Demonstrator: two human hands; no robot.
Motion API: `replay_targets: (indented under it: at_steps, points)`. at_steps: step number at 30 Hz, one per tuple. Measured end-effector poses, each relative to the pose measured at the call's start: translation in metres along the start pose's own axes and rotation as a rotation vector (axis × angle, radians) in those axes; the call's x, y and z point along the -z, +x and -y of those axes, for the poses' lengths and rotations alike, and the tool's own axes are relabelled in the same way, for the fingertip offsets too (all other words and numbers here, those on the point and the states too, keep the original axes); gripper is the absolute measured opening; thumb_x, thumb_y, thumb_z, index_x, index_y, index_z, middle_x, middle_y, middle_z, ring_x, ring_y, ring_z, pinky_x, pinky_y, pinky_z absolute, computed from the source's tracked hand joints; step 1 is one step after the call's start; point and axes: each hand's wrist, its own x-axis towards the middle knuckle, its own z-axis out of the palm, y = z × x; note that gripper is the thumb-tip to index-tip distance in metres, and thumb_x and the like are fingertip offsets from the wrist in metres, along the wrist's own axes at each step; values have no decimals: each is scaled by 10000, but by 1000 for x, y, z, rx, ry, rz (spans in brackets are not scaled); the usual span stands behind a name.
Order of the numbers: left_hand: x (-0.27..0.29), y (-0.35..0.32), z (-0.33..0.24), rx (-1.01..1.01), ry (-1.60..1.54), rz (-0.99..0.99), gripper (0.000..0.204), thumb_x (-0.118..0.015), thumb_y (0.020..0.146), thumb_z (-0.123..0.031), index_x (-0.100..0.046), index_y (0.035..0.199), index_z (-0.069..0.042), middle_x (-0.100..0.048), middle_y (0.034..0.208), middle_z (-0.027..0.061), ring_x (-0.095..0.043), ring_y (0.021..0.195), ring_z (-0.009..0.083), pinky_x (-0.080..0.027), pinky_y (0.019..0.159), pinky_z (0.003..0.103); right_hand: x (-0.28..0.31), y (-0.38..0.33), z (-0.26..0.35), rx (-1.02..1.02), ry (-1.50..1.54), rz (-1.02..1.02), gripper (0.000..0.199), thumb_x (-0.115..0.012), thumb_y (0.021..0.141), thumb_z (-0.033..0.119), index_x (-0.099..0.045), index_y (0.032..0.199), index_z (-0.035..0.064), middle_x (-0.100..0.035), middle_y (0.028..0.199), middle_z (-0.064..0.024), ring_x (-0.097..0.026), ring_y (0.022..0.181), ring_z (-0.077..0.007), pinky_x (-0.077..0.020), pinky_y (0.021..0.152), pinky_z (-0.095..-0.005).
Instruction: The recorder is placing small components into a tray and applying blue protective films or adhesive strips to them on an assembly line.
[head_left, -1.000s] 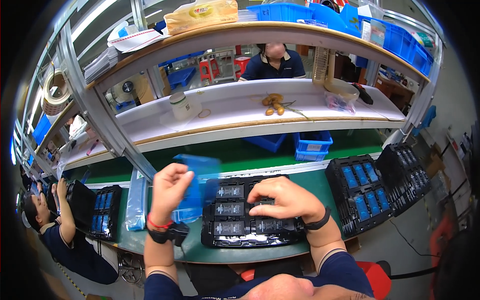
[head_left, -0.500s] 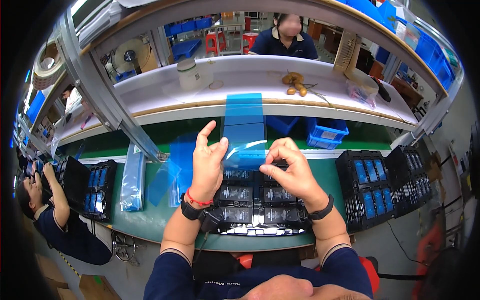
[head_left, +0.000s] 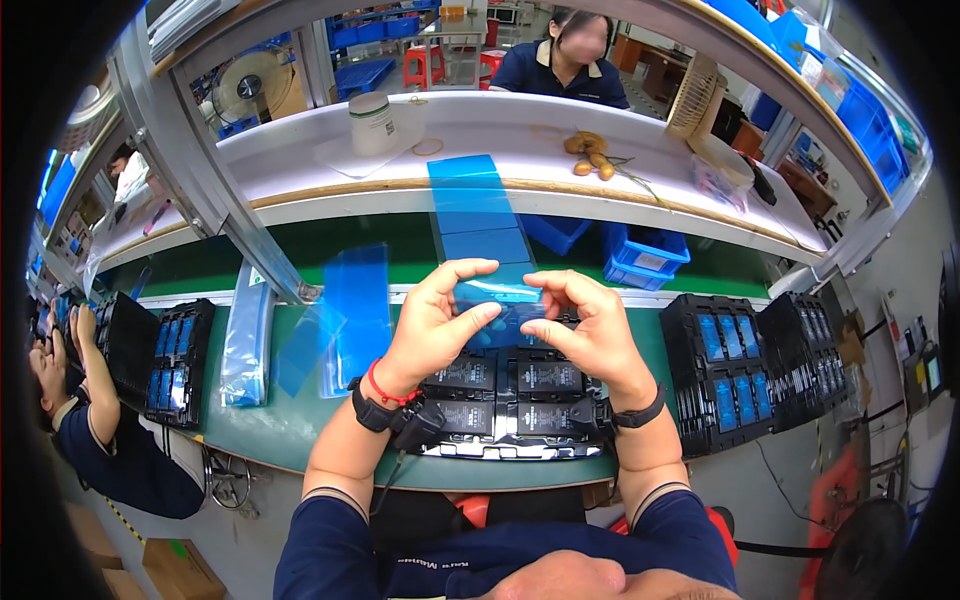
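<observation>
A long strip of clear blue film (head_left: 470, 215) runs from the shelf's edge down to my hands, creased into panels. Its lower end bends and catches the light between my fingers. My left hand (head_left: 440, 320) pinches the left side of that end with thumb and curled fingers. On its right side, my right hand (head_left: 590, 325) has thumb and forefinger closed on the film. Below both hands lies a black tray (head_left: 507, 420) of flat black battery-like packs (head_left: 548, 417), partly hidden by my hands and wrists.
Left of my arms lie blue film sheets (head_left: 358, 310) and a clear plastic sleeve (head_left: 246, 345). Black trays with blue-faced packs stand right (head_left: 715, 370) and far left (head_left: 178, 360). Blue bins (head_left: 643, 255) sit under the shelf (head_left: 330, 200). Co-workers sit opposite and at left.
My left hand's raised forefinger has curled in onto the film. The film's lower end has bent between my hands, and its upper end has dropped and shifted left.
</observation>
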Motion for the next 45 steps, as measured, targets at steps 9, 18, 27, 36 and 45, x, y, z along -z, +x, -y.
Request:
replay_targets:
  at_steps: [9, 18, 27, 36, 45]
  points:
    - [3, -1, -3, 96, 54, 135, 322, -673, 795, -28, -557, 1095, -15, -572, 1090, 70, -612, 920, 136, -532, 711, 247, 5, 2, 3, 131, -207, -73, 214, -726, 674, 4, -669, 880, 16, -597, 751, -70, -576, 681, -159, -460, 593, -272]
    - [10, 1, -1, 105, 300, 81, 150, -691, 803, -121, -633, 867, 2, -640, 749, 46, -630, 711, 101, -486, 559, 214, 4, 3, 1, 345, -383, -87, 137, -726, 674, 20, -641, 781, 30, -613, 860, -97, -584, 757, -237, -474, 648, -300]
    - [49, 9, -22, 6, 386, -85, 267, -588, 876, -224, -625, 995, 13, -615, 922, 52, -568, 792, 86, -485, 636, 234, 45, -23, -25, -464, 238, -193, 88, -635, 835, 97, -570, 815, 41, -557, 657, 8, -498, 481, -47, -403, 418, -174]
    - [44, 8, -30, 71, 106, -136, 228, -557, 863, -35, -546, 1076, 44, -554, 1085, 109, -656, 821, 226, -545, 598, 237, 32, -32, -80, -868, 216, -66, 133, -667, 799, 75, -567, 725, 30, -524, 557, 9, -453, 378, -54, -360, 317, -198]
    - [45, 7, -29, 37, 93, -117, 223, -552, 861, -19, -550, 1075, 40, -548, 1083, 108, -654, 816, 218, -542, 586, 228, 28, -27, -80, -900, 119, -9, 150, -663, 799, 65, -557, 702, 23, -526, 564, -5, -436, 357, -61, -316, 291, -208]
